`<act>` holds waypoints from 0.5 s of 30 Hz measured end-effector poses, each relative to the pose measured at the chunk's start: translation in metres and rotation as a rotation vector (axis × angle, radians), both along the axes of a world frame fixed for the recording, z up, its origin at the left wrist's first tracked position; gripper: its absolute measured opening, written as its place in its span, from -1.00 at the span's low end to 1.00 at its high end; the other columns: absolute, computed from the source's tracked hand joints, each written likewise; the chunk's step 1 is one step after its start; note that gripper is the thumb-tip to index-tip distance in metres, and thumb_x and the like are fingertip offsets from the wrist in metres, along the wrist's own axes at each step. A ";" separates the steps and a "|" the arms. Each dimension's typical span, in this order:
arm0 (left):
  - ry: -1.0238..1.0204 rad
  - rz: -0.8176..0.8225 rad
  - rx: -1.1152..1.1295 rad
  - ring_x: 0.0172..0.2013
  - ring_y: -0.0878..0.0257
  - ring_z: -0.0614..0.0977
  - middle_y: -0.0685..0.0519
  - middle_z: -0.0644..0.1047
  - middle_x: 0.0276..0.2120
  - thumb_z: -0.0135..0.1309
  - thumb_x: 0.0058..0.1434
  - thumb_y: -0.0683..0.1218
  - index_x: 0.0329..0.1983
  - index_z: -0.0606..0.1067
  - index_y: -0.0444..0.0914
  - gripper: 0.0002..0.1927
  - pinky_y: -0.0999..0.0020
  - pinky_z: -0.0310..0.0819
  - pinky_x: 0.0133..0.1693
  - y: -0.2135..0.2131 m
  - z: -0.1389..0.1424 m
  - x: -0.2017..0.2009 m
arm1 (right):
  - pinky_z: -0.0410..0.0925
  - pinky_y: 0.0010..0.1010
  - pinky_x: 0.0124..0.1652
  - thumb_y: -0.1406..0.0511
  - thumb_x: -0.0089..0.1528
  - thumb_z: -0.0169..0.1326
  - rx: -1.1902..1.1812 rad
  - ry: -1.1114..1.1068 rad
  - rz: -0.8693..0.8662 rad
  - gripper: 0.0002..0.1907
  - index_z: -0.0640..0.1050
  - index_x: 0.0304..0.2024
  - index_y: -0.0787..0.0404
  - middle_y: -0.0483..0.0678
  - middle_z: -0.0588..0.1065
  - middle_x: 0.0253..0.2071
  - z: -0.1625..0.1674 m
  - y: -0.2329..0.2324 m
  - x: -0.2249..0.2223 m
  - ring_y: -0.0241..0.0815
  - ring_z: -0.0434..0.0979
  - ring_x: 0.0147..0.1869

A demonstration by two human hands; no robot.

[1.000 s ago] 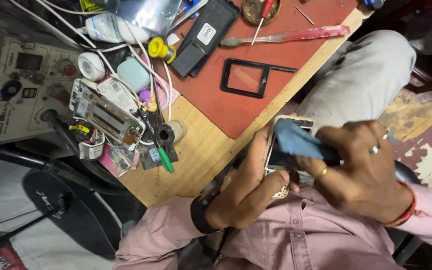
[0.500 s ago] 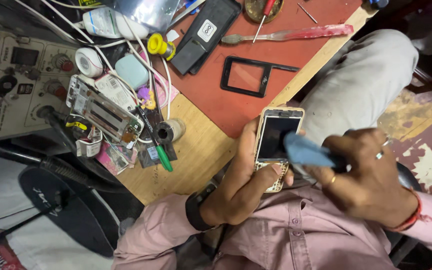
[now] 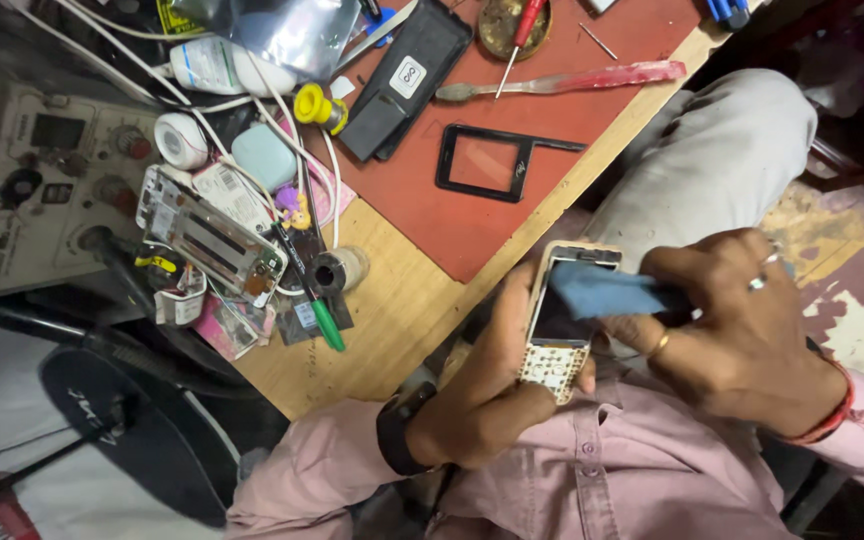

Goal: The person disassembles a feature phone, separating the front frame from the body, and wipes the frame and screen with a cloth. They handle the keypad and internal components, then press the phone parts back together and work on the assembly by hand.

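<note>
The left hand [image 3: 497,395] is cradling a keypad phone [image 3: 564,320] off the counter's [image 3: 392,320] near edge, fingers clamped round it to steady it, while the right hand [image 3: 742,320] is pinching a blue cloth [image 3: 597,292] against its screen.

Even indoor light (dim, blurred corners)

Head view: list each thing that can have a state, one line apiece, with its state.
keypad phone: held upright in the left hand, screen dark, partly covered.
blue cloth: pinched in the right hand, pressed on the phone's screen.
black screen frame: lying flat on the red mat, empty.
opened phone body: lying with its insides exposed.
pink toothbrush: lying untouched on the mat.
</note>
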State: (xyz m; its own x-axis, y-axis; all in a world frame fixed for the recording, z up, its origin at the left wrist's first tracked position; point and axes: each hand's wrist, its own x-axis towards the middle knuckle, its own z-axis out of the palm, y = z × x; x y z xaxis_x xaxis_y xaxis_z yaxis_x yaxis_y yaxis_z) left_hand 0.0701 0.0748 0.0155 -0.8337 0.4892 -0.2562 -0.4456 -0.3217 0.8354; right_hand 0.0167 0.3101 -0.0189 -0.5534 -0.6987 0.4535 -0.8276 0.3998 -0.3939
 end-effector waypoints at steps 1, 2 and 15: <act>-0.033 -0.012 0.026 -0.01 0.21 0.46 -0.12 0.28 0.22 -0.19 0.17 -0.31 0.62 -0.21 -0.38 -0.07 0.28 0.42 0.12 0.002 0.000 0.000 | 0.20 -0.11 -0.22 0.21 0.05 0.25 0.024 0.007 -0.033 -0.71 0.68 -0.17 0.07 0.13 0.44 -0.10 -0.002 0.002 0.001 0.06 0.37 -0.17; 0.006 0.006 -0.012 0.05 0.24 0.41 -0.10 0.25 0.23 -0.19 0.14 -0.31 0.58 -0.21 -0.39 -0.08 0.31 0.34 0.16 0.003 -0.001 0.000 | 0.23 -0.12 -0.24 0.20 0.04 0.26 0.017 0.002 0.015 -0.71 0.68 -0.17 0.05 0.13 0.45 -0.11 -0.006 0.004 0.003 0.05 0.36 -0.20; -0.125 0.085 0.163 -0.10 0.26 0.47 -0.08 0.34 0.12 -0.15 0.14 -0.28 0.63 -0.16 -0.28 -0.05 0.31 0.47 0.02 0.003 -0.006 -0.005 | 0.29 -0.25 -0.35 0.37 0.13 0.26 -0.084 0.028 -0.065 -0.80 0.63 -0.18 0.06 0.19 0.45 -0.15 -0.045 0.017 -0.009 0.06 0.45 -0.19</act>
State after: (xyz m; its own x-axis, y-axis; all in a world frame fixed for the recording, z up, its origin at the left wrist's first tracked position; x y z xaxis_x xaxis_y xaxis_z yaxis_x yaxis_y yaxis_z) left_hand 0.0656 0.0775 0.0098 -0.8401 0.4623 -0.2836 -0.5083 -0.4885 0.7092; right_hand 0.0078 0.3269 -0.0639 -0.5820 -0.6211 0.5249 -0.8126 0.4194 -0.4048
